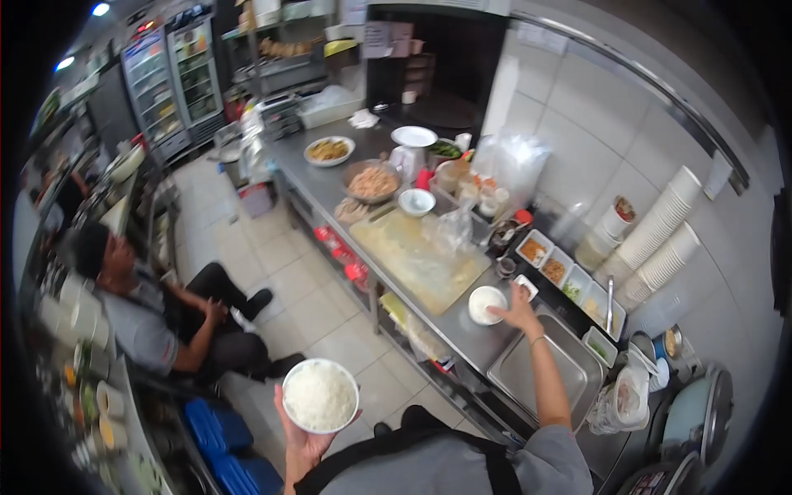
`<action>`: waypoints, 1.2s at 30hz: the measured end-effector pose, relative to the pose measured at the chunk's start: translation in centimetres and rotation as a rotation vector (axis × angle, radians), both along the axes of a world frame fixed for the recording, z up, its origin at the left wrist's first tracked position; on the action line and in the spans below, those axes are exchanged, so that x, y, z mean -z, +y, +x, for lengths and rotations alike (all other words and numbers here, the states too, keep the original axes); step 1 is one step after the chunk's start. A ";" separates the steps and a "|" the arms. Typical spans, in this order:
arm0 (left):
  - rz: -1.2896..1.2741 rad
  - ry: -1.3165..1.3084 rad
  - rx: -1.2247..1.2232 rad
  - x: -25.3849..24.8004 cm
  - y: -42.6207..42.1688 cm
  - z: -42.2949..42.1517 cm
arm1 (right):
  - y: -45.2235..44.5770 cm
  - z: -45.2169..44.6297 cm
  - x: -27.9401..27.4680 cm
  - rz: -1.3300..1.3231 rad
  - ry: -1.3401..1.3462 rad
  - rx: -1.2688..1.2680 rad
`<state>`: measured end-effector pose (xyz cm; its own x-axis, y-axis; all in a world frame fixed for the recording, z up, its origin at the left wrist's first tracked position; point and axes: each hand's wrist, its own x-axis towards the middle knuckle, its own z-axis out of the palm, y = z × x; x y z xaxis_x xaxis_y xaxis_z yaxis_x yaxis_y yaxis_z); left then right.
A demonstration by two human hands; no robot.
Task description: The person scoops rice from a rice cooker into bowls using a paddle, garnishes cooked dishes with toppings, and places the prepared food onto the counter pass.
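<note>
Two hands in play here. The left hand (pixel 307 439) has its fingers wrapped around a white bowl heaped with white rice (pixel 322 396), holding it up off to the side of the table (pixel 334 183), over the floor. The right hand (pixel 520 313) is open, fingers spread, reaching over a smaller white bowl (pixel 487 306) that sits near the table edge with something white in it. Can't tell if the thumb side is actually touching the rim. Fingertips are right by a small white dish (pixel 525 286).

Just beside that bowl there's a big cutting board (pixel 421 256), kinda stained, and on the other side a shallow metal tray (pixel 569 363). Past the hand runs a row of topping containers (pixel 554 270), with stacked cups (pixel 660 235) behind them. Further up the table: a bowl of pinkish food (pixel 371 181) and a plate of yellowish food (pixel 328 150). Another person (pixel 153 313) is sitting across the aisle, hands together.
</note>
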<state>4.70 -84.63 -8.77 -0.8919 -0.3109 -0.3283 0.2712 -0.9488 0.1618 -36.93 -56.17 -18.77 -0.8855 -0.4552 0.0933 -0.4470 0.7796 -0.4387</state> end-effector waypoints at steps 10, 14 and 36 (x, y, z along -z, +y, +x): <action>-0.001 -0.040 0.084 0.6 -10.1 -11.8 | -3.0 1.9 0.8 -0.217 -0.270 0.157; -0.095 -0.084 0.161 1.5 -14.3 -16.9 | -4.8 2.5 0.1 -0.127 -0.225 0.269; -0.118 0.093 0.340 1.3 -35.6 -37.0 | -15.7 -1.5 -10.8 -0.016 0.236 0.781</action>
<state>-32.29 -120.23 -10.07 -0.9752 -0.0229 -0.2200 -0.0372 -0.9635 0.2652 -38.46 -71.88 -7.96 -0.9029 0.2884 0.3187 0.1407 0.8990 -0.4148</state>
